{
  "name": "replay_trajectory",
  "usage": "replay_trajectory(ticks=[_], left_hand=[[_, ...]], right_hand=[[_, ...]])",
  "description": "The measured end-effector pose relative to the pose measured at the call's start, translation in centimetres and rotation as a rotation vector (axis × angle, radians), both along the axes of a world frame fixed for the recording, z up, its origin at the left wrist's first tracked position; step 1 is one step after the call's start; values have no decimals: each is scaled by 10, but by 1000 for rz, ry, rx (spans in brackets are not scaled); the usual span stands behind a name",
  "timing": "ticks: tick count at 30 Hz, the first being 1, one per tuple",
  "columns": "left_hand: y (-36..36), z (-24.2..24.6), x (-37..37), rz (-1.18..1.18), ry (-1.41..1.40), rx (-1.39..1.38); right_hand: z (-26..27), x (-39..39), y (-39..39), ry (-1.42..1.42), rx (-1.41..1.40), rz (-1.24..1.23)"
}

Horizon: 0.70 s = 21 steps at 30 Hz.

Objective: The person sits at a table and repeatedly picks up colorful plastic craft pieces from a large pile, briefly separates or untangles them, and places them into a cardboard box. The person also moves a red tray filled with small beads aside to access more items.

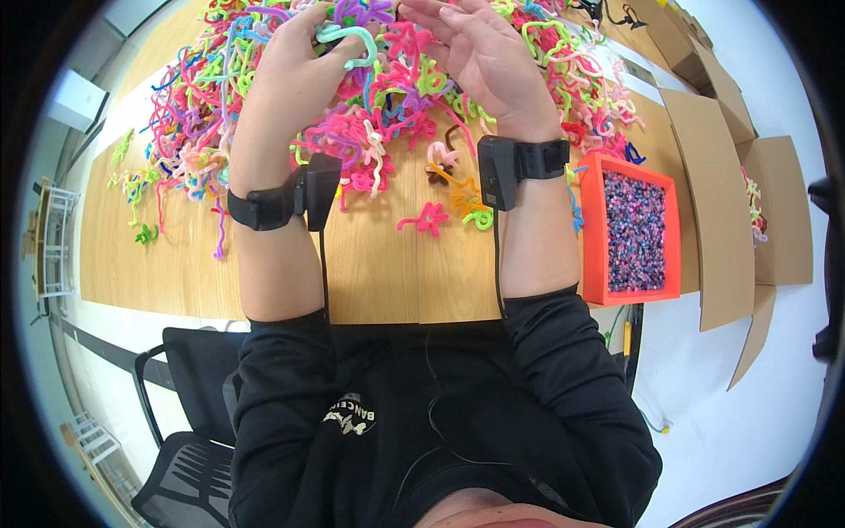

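My left hand reaches into a large heap of bent, colourful pipe cleaners. A mint-green pipe cleaner curls across its thumb and index finger; the fingertips are partly hidden, so a firm grip cannot be made out. Opposite, my right hand has its palm turned inward and its fingers extended, with nothing gripped. Between the hands are a purple looped pipe cleaner shape and a pink one, the pink close to the right fingers. Both wrists wear black strapped devices with cables.
Loose pink and orange pipe cleaner shapes lie nearer me on the wooden table. An orange-red tray of small beads stands right. Beyond it are open cardboard boxes. A black chair is at left.
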<state>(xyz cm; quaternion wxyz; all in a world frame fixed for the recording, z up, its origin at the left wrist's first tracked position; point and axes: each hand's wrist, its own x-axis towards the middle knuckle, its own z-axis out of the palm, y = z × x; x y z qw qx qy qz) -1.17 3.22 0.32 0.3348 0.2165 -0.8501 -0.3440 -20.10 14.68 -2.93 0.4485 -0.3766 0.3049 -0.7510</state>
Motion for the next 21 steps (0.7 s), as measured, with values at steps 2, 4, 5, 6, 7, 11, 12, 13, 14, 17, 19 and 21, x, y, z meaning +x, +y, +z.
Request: replay_trajectory(ticks=[2, 4, 5, 6, 7, 11, 12, 13, 14, 17, 19, 21], left_hand=[[0, -3, 3, 55, 24, -85], [-7, -6, -1, -34, 1, -30], [-10, -8, -1, -79, -11, -4], [-11, -11, -1, -97, -32, 19], [-13, -13, -1, -115, -53, 43], [-13, -22, 2, -115, -198, 181], [-13, -26, 0, -84, -249, 165], [-13, -30, -4, -104, -247, 128], [-13, -35, -6, -131, -250, 104], [-17, -48, -11, -136, -309, -50], [-21, -51, -13, -113, -441, -30], [-21, -51, -12, -79, -579, -69]], right_hand=[[-3, -3, 0, 170, 33, -63], [-6, -11, 2, 432, 108, -154], [-10, -15, 3, 556, 130, -225], [-14, -19, 4, 682, 149, -295], [-18, -24, 5, 808, 168, -366], [-40, -40, 11, 942, 500, -318], [-45, -40, 6, 1093, 601, -344], [-49, -40, 4, 1104, 494, -289], [-55, -37, -1, 1101, 444, -242], [-67, -21, -14, 1196, 542, -120], [-74, -6, -21, 1472, 462, -232], [-78, 4, -25, 1537, 502, -358]])
